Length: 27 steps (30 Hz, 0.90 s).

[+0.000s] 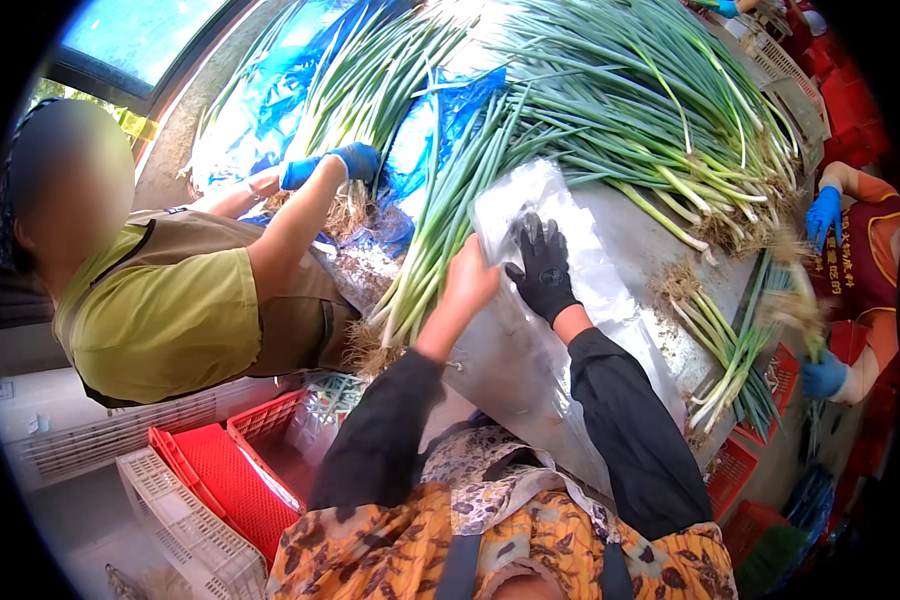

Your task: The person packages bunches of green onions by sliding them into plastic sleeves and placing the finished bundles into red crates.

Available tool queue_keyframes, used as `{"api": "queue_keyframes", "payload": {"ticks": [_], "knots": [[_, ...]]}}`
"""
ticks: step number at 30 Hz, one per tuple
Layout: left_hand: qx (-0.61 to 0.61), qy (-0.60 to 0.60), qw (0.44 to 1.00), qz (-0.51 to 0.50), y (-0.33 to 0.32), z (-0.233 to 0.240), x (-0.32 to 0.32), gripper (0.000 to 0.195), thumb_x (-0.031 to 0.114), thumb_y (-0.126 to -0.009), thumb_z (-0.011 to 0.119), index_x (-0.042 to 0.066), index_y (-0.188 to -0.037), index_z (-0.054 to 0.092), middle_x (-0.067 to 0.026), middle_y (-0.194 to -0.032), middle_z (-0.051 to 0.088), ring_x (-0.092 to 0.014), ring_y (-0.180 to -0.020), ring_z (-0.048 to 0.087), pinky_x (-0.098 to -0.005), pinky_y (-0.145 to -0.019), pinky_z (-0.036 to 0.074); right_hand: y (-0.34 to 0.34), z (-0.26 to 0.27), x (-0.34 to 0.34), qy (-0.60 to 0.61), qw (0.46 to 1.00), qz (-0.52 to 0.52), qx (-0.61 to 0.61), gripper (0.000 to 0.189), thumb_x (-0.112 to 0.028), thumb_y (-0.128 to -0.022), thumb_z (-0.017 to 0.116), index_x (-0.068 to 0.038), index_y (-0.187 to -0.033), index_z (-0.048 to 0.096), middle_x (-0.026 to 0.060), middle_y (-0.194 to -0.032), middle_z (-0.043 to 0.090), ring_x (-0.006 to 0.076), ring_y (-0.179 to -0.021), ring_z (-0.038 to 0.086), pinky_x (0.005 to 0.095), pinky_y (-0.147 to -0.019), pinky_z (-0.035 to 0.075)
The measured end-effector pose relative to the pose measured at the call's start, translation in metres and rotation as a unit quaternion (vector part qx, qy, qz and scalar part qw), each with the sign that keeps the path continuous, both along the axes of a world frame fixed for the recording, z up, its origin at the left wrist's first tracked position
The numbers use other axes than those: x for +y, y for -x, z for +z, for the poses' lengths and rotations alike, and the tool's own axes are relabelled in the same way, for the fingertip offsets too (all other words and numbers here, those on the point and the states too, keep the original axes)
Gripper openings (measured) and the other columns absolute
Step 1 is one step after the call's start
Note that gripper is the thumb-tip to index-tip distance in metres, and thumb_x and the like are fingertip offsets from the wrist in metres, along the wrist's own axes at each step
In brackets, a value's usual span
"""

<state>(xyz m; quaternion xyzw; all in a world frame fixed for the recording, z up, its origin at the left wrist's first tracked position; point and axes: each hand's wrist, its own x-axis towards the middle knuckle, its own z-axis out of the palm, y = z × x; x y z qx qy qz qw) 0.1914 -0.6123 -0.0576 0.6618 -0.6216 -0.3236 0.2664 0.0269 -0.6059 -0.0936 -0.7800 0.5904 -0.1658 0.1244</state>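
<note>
My bare left hand [471, 279] has its fingers closed at the left edge of a clear plastic bag [607, 300] lying on the metal table. Flat on the bag's upper part rests my right hand [544, 266], in a black glove with its fingers spread. Just left of my left hand lies a bunch of green onions [435, 240], roots towards me. A larger pile of green onions [630, 112] spreads behind the bag, its roots to the right. Nearer on the right is a smaller bunch of green onions [720, 345].
At left, a person in blue gloves [360, 161] handles green onions beside blue plastic [412, 142]. Another blue-gloved person at right holds a rooted bunch [799, 285]. Red crates [232, 480] and a white crate [187, 525] stand below left; another red crate [729, 469] is lower right.
</note>
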Motion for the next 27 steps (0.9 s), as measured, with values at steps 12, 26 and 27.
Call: {"api": "queue_keyframes", "payload": {"ticks": [12,26,27], "knots": [[-0.307,-0.075,0.949,0.01,-0.065,0.011,-0.012,0.12,0.03,-0.063,0.088,-0.001,-0.152,0.014,-0.0252,-0.11,0.058,-0.04,-0.101,0.06,-0.0473,-0.081,0.051,0.007,0.009,0.005,0.004,0.995,0.015,0.095,0.07,-0.047,-0.095,0.049,-0.008,-0.151,0.032,0.02,-0.16,0.018,0.0433,-0.146,0.015,0.0546,-0.118,0.009],[-0.302,-0.036,0.951,0.06,-0.099,0.046,-0.047,0.071,0.024,-0.066,0.078,0.01,-0.127,0.044,-0.0208,-0.093,0.069,-0.04,-0.089,0.068,-0.0466,-0.079,0.053,0.011,0.018,0.005,-0.015,0.998,0.001,0.056,0.069,-0.045,-0.094,0.05,-0.01,-0.151,0.033,0.0162,-0.16,0.02,0.0432,-0.145,0.019,0.0535,-0.118,0.014],[-0.326,-0.042,0.942,0.073,-0.108,0.06,-0.048,0.069,0.023,-0.067,0.076,0.012,-0.127,0.044,-0.0197,-0.09,0.07,-0.039,-0.088,0.068,-0.0459,-0.078,0.053,0.008,0.019,0.006,-0.019,0.998,0.006,0.052,0.069,-0.045,-0.094,0.051,-0.01,-0.151,0.032,0.0161,-0.16,0.021,0.0432,-0.145,0.019,0.0534,-0.118,0.014]]}}
